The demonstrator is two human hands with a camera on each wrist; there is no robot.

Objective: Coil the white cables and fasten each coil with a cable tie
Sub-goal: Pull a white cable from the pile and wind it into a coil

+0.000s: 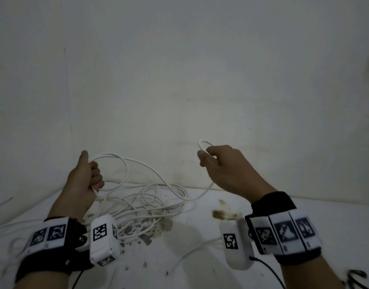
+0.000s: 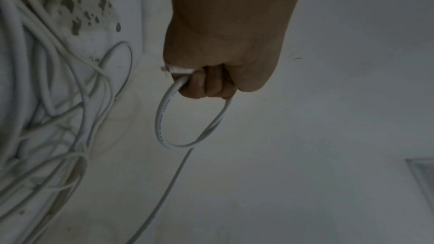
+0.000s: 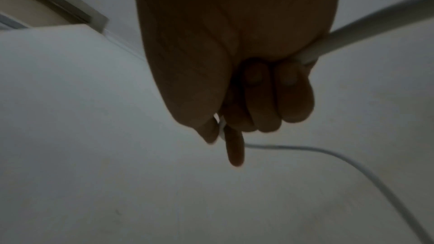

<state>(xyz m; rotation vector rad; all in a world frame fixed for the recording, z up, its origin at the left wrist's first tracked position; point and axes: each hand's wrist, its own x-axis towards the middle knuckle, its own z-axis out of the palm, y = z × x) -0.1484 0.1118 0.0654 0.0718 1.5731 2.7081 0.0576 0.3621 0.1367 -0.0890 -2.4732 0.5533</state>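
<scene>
A white cable (image 1: 125,163) runs between both hands, raised above a loose tangle of white cables (image 1: 142,207) that lies on the white surface (image 1: 304,222) in front of a pale wall (image 1: 179,69). The left hand (image 1: 84,180), at about 9 o'clock from the tangle, has its grip curled tight round the cable with the thumb pointing up; in the left wrist view a small loop (image 2: 164,123) hangs from the closed fingers (image 2: 206,84) and one strand trails down from it. The right hand (image 1: 225,167), at about 2 o'clock from the tangle, has its grip closed on another stretch of the same cable, a short bend of it standing out above the thumb and forefinger; in the right wrist view the cable (image 3: 366,31) leaves the fist toward 2 o'clock, with the forefinger partly extended. From the right hand the cable sags down to the tangle. Brown stains (image 1: 223,213) and dark flecks (image 1: 137,238) mark the surface near the tangle. Both wrists wear black bands with white marker blocks (image 1: 283,232).
</scene>
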